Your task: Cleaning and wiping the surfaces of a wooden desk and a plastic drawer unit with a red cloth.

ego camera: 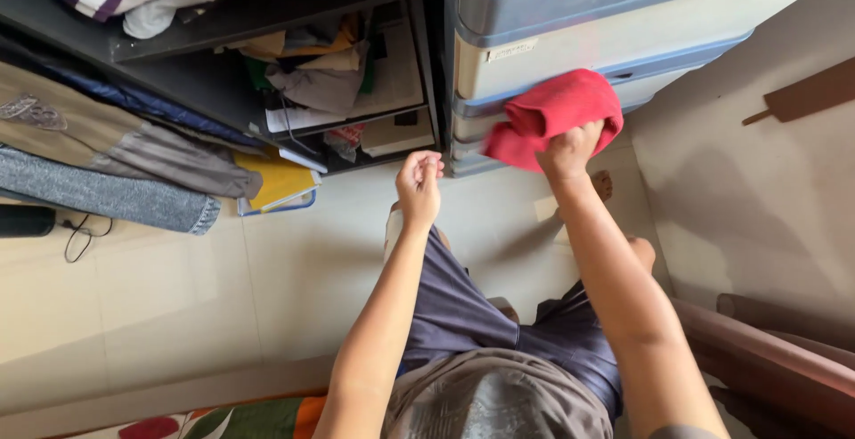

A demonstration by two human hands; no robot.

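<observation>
A red cloth (557,114) is bunched into a soft roll in front of a grey and cream plastic drawer unit (570,38). Its long axis runs from lower left to upper right in the view, one loose end pointing down-left toward the base of the drawers, the thicker end lying up-right against a drawer front. The right hand (570,150) is clenched around the cloth's lower edge, fingers closed on the fabric, so most of the cloth sits above and to both sides of the fist rather than inside it. The left hand (419,185) is raised just beside it, apart from the cloth, its fingertips pinched together and holding nothing that can be made out. Below the arms are dark blue shorts (463,305) and a pale tiled floor (178,288). To the left stands a dark shelf unit (214,83) stuffed with folded clothes, papers and a yellow folder (276,181).
</observation>
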